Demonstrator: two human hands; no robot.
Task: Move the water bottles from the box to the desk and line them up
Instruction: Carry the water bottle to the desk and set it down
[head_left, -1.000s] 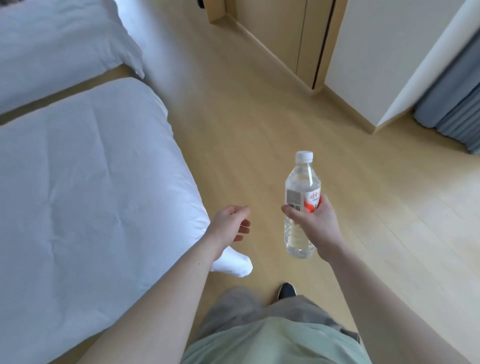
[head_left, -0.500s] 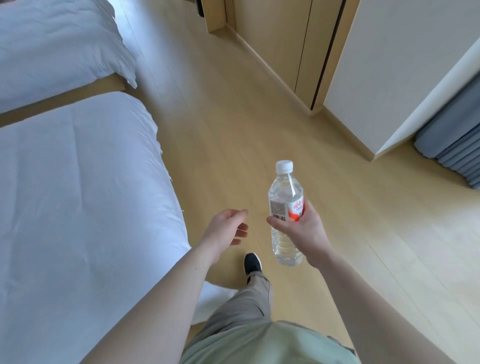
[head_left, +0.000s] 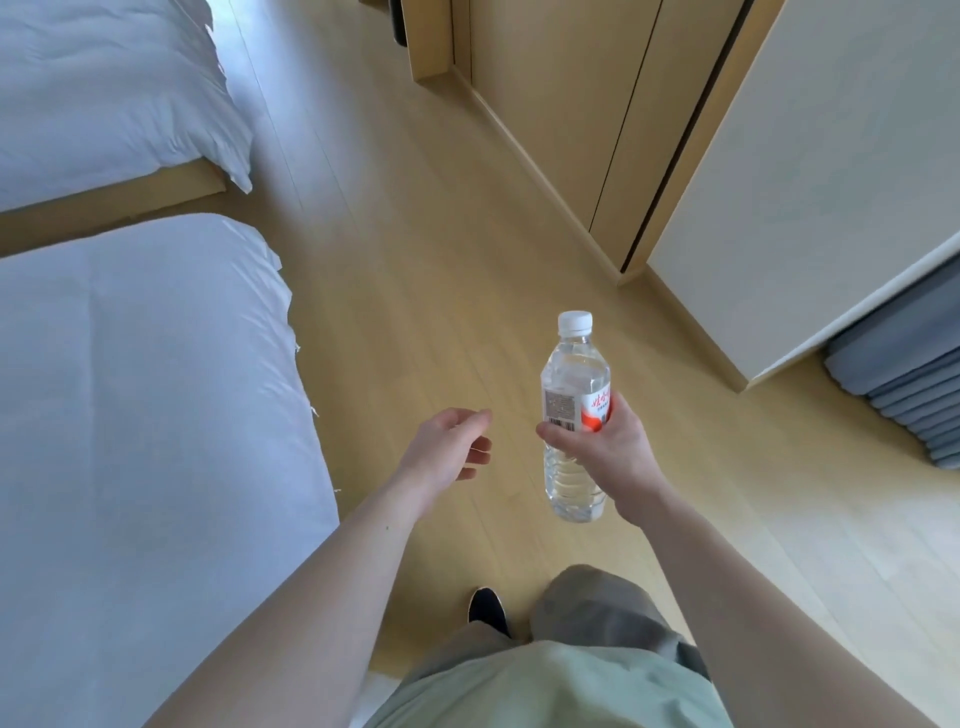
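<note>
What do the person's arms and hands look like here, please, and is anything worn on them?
Both forearms are bare all the way down the frame: no sleeves show. The left hand and the right hand carry no gloves, and no watch, ring or bracelet is visible on either wrist or hand.

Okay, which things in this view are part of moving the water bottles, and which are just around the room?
Part of the job:
- water bottle, upright, white cap on
- right hand, gripping the bottle
- left hand, holding nothing

Just around:
- two beds with white bedding
- wooden wardrobe doors
- grey curtain

No box or desk in view.
</note>
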